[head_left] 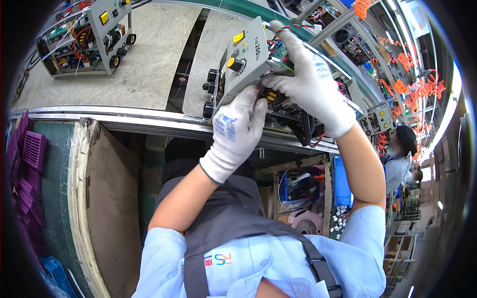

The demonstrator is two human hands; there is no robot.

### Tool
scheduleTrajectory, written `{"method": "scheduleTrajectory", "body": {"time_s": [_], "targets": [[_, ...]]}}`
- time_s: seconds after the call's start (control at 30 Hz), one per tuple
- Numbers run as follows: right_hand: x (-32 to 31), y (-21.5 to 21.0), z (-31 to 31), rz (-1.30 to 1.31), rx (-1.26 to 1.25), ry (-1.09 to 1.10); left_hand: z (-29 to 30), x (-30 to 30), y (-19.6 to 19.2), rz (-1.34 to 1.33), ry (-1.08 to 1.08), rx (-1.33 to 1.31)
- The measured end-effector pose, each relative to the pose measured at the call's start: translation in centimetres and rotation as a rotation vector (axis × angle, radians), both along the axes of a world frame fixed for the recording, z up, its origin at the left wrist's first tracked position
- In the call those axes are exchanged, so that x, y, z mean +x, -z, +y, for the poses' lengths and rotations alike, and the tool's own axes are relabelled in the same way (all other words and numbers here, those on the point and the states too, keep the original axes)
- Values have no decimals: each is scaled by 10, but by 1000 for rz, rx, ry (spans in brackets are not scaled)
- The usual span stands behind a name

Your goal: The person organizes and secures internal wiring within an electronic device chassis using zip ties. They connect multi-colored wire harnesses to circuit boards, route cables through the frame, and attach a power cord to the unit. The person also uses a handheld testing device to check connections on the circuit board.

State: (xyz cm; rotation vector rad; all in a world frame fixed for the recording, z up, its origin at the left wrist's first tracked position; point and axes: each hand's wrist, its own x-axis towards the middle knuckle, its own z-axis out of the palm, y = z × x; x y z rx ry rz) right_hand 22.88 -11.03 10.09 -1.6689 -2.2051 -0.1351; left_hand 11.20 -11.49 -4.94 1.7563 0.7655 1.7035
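Observation:
A grey welding machine (246,57) with its cover off sits on the bench, its front panel bearing a yellow switch, a yellow knob and black sockets. My left hand (232,126), in a white knitted glove, is closed at the panel's lower edge; a small dark bit shows at its fingertips, too hidden to name. My gloved right hand (313,79) reaches over the open inside behind the panel, thumb and fingers spread apart. Its raised fingers are beside a red-and-black twisted wire (296,26), and its thumb is close to a black-and-yellow part (271,95).
A second open machine (92,37) stands at the bench's far left. Below the metal bench edge (149,119) are a shelf with a pink fan (306,222) and a blue bin (343,184). Purple racks (32,164) lie at left. Orange coiled hoses (405,62) hang right, near a person (398,159).

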Motion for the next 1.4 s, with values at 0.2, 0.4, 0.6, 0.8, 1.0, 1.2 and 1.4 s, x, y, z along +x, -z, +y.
{"method": "scheduleTrajectory", "body": {"time_s": [0.2,0.4,0.6,0.8,1.0,1.2,1.4], "targets": [[1,-9,7,23,-191,16,-5,2,1,-63,67,-112],[9,-11,3,268,-228,-91,5,1,-4,51,-50,69],[3,6,-4,543,-122,-121,7,3,-6,87,-122,166],[-3,3,-9,447,-131,-29,5,1,-2,46,-27,61],[-5,4,-6,459,-133,-1,6,-7,-6,212,-99,158],[-3,11,-8,346,-44,6,6,0,1,-4,27,72],[-5,15,-11,428,-3,1,12,3,0,55,-15,137]]}}
